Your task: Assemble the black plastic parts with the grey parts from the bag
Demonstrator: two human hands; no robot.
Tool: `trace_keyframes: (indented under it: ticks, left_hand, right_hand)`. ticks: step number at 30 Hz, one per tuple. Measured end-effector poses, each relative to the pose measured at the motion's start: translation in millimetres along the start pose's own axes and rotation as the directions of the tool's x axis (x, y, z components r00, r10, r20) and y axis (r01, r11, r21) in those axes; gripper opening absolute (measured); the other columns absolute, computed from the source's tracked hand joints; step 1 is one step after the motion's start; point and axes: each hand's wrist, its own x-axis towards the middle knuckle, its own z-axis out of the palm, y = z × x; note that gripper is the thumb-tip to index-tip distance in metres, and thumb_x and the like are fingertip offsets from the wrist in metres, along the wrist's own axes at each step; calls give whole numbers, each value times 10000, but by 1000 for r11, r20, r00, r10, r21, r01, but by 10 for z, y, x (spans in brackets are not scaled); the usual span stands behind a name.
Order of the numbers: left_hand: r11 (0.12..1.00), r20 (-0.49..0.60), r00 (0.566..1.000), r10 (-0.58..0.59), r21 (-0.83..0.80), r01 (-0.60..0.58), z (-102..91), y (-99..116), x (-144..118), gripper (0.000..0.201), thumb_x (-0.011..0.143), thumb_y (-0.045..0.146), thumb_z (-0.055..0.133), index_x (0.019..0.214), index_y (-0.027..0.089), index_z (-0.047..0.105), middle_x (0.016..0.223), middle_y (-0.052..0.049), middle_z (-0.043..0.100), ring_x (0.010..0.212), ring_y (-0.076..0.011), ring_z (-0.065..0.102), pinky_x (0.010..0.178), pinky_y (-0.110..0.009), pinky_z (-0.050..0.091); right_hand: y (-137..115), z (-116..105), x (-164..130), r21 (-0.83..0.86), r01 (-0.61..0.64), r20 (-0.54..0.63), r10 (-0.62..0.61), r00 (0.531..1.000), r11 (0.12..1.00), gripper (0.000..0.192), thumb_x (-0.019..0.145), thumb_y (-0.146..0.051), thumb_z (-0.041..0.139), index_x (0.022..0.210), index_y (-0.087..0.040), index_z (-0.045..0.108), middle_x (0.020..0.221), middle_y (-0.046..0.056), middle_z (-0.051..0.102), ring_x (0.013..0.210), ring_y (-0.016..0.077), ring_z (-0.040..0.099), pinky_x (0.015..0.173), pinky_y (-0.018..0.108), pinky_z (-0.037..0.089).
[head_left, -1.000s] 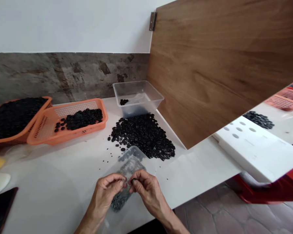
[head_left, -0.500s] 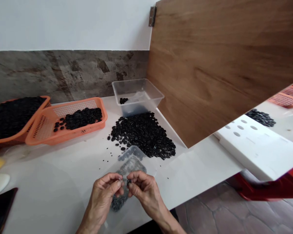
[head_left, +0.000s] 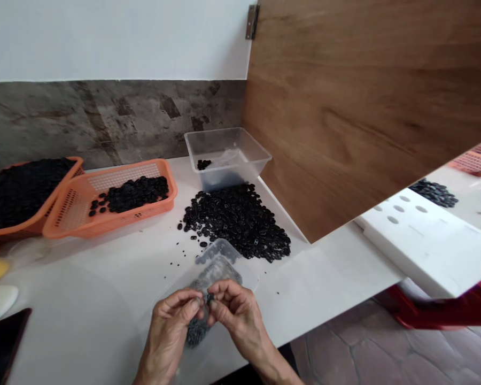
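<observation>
Fingertips of the left hand and right hand meet, pinched together on what looks like one small black piece, held just above a clear plastic bag of such pieces on the white counter. Beyond lie a loose black pile, a clear tub and two orange baskets.

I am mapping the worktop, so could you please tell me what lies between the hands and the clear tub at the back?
In the head view, a clear bag of black pieces, then the loose black pile, lie between the hands and the tub.
</observation>
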Motion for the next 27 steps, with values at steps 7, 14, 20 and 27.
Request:
trace_keyframes:
  ticks: [7,14,20,27]
  left_hand:
    - [993,30,996,-87,-75,89,-14,-20,-54,202,612,269,834,718,146,714,621,-29,681,527,-123,595,587,-256,510]
    - [991,35,993,-109,-72,111,-141,-76,-87,256,634,253,834,860,162,752,645,-34,700,563,-134,627,637,-266,528]
    - [993,68,995,-74,-84,80,-99,-93,-117,170,653,293,829,732,159,760,607,-38,692,554,-124,617,603,-232,510]
    - [990,34,999,-38,-132,42,-56,-170,-148,144,652,298,833,719,186,773,523,-15,657,506,-99,591,546,-188,479]
  right_hand:
    - [12,19,-18,99,9,8,-10,1000,995,277,775,-335,746,903,-124,622,641,22,676,553,99,639,568,194,484]
    - [-18,-10,-34,59,-1,-7,2,1000,998,246,775,-319,747,896,-122,662,631,24,690,553,98,648,573,189,495]
    - [-42,28,-68,-11,15,22,-15,1000,1000,246,834,-345,684,791,-109,629,628,50,666,563,104,597,572,211,456]
    - [-39,127,-110,-65,46,26,-44,999,997,295,876,-381,625,760,-116,563,606,31,596,568,96,517,553,214,381]
